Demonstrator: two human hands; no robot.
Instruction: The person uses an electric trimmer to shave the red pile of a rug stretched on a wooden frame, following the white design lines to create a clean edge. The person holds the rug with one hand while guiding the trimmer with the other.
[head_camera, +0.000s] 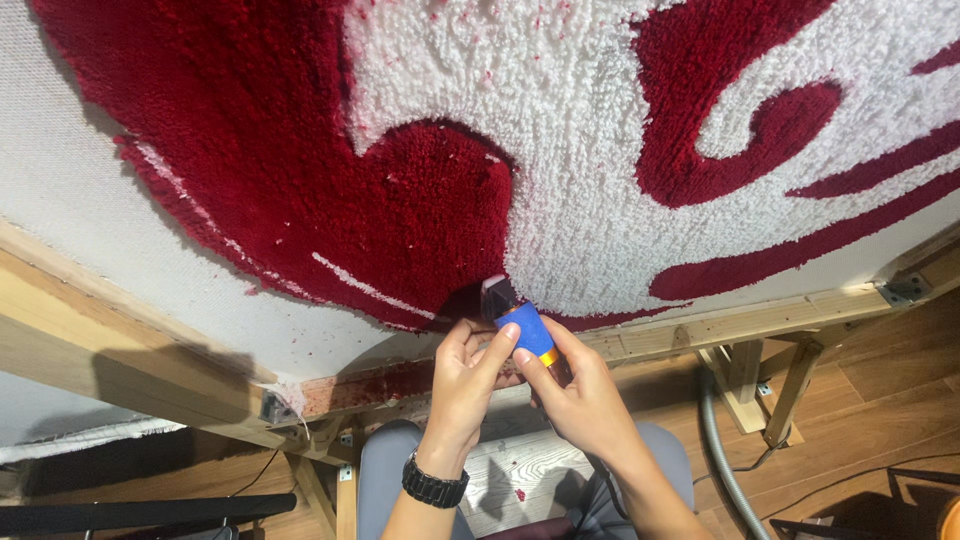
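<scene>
L hand (462, 385): fingers wrapped on blue trimmer (522, 328), black watch (434, 484) on wrist.
R hand (582, 400): grips trimmer from other side.
Trimmer: tip touching red/white tufted rug (560, 150) nr lower edge of wood frame (720, 325).

wood plank floor (880, 400), timber frame (750, 325)

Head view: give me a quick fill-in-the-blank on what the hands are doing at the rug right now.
1. Both hands hold a small trimmer with a ____ body against the tufted rug.
2. The rug pile is white and ____.
3. A black watch sits on the ____ wrist.
4. The rug backing is stretched on a ____ frame.

Missing words: blue; red; left; wooden
</scene>
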